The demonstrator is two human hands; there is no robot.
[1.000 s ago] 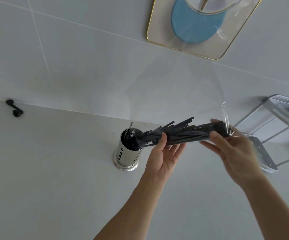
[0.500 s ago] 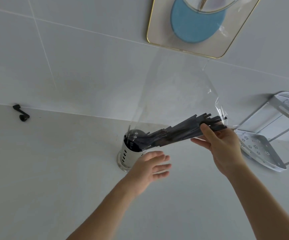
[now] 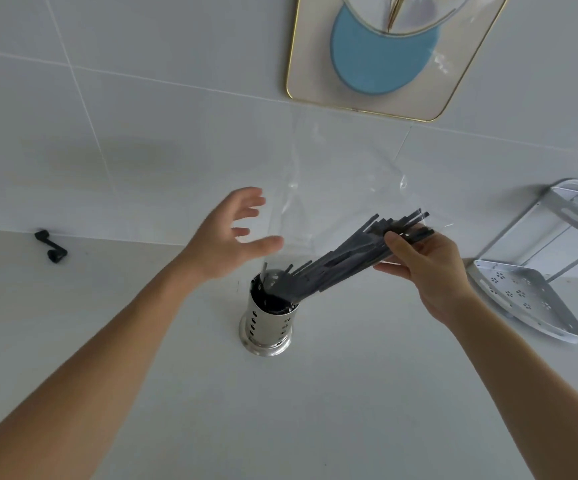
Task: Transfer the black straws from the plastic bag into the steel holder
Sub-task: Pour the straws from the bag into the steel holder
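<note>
Black straws (image 3: 346,259), pinched at their upper ends by the right hand (image 3: 429,268), are fed slantwise into the steel holder (image 3: 268,327); the left hand (image 3: 227,237) is spread beside the plastic bag (image 3: 336,188), best drawn off gently.

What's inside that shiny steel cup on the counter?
The lower ends of the black straws sit in the perforated steel holder, the bundle leaning right toward the right hand. The holder's bottom is hidden.
</note>
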